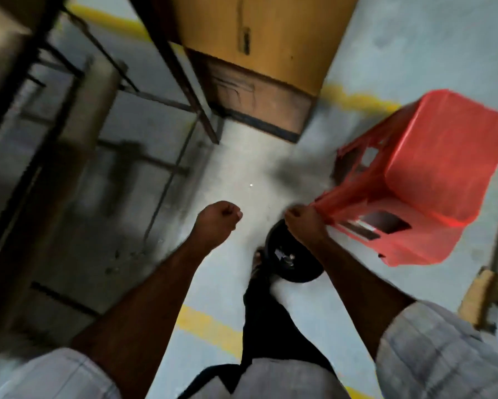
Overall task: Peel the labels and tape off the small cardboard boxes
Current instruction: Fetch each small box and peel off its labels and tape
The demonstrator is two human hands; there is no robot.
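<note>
right hand [305, 226] grips the stool [432, 168] at three o'clock; left hand [219, 220] is a tight fist, empty.

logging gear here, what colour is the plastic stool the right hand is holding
The stool is red, clearest in the head view.

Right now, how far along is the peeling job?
Done: the black bin on the floor holds a few pale scraps, possibly peeled bits, but it is too blurred to be sure. In hand: no peeling. The right hand grips a leg of the red stool, and the left hand is an empty fist. Left: no small boxes are in view, so what remains cannot be judged.
</note>
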